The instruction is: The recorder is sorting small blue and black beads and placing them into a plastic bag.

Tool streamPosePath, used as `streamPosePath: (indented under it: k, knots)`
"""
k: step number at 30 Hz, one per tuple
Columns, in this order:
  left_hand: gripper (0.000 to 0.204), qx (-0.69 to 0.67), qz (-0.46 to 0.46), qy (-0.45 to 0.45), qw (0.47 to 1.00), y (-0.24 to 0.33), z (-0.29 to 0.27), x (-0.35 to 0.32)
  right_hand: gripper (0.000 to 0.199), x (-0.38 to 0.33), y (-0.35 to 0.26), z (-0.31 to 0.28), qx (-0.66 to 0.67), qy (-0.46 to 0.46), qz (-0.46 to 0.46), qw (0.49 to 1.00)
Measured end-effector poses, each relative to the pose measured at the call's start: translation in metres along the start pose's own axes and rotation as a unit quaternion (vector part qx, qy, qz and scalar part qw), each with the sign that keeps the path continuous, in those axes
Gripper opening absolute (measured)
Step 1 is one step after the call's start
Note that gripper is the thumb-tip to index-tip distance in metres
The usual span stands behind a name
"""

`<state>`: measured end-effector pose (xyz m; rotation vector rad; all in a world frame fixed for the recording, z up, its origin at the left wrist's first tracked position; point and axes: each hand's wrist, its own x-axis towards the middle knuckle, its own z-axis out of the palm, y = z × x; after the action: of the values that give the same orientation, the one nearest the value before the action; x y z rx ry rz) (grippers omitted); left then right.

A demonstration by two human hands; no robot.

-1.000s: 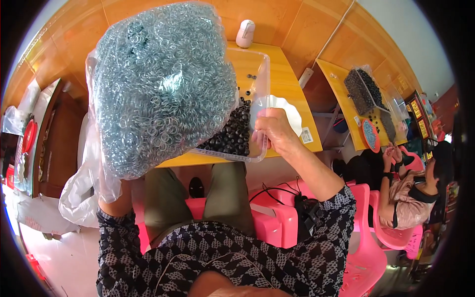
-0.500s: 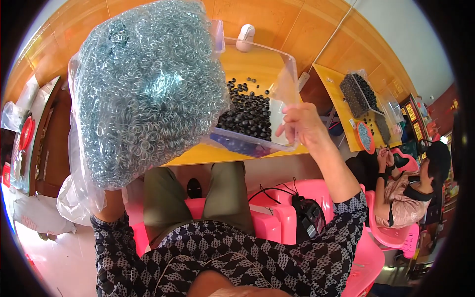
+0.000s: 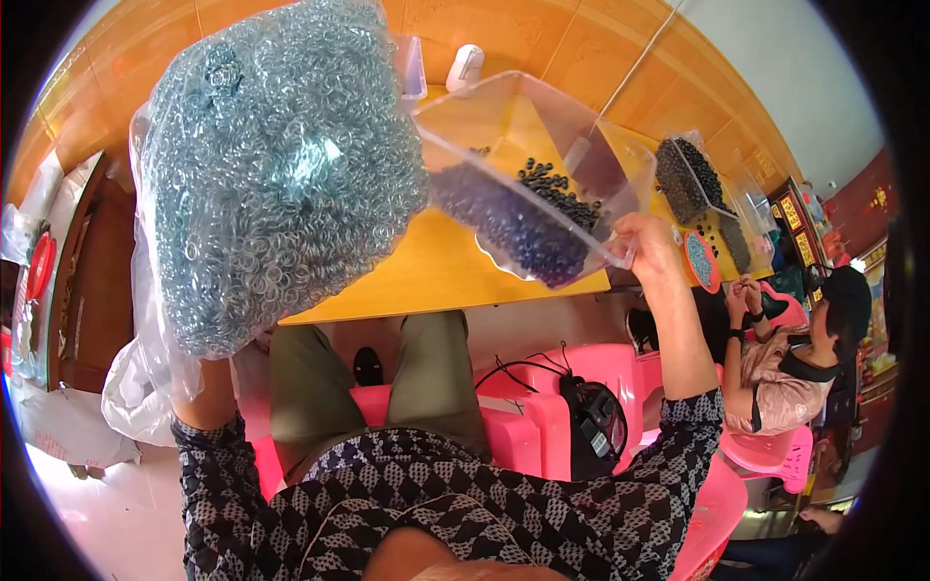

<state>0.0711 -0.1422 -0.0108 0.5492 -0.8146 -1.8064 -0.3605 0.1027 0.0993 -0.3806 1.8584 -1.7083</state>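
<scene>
A big clear plastic bag [image 3: 281,184], stuffed with small silvery metal coils or rings, is held up at the left. My left forearm runs up beneath it; the bag hides the left hand and its fingers. My right hand [image 3: 647,250] is closed on the near right corner of a clear plastic bin [image 3: 484,111]. The bin sits tilted above the yellow table, its right end raised. Round black beads [image 3: 557,198] lie inside, many seen through its near wall. Something white with a curved edge [image 3: 499,259] shows under the bin.
A white bottle-like object [image 3: 465,68] and another clear container [image 3: 411,68] stand by the wall. Farther right are a bin of black pieces [image 3: 693,179] and an orange-rimmed dish [image 3: 701,261], near a seated person [image 3: 794,358]. Pink chairs [image 3: 542,431] and a black bag [image 3: 593,426] flank me.
My right hand has gripped the bin's corner and moved right and slightly down, shifting and tilting the bin. The beads have shifted inside. The bag of coils has drifted slightly left.
</scene>
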Motion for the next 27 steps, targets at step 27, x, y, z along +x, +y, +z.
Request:
streamPosePath:
  k: [27]
  knots:
    - [0.062, -0.121, -0.143, -0.004, 0.982, -0.019, 0.013, 0.058, 0.012, 0.200, 0.028, 0.086, 0.050, 0.188, 0.020, 0.981]
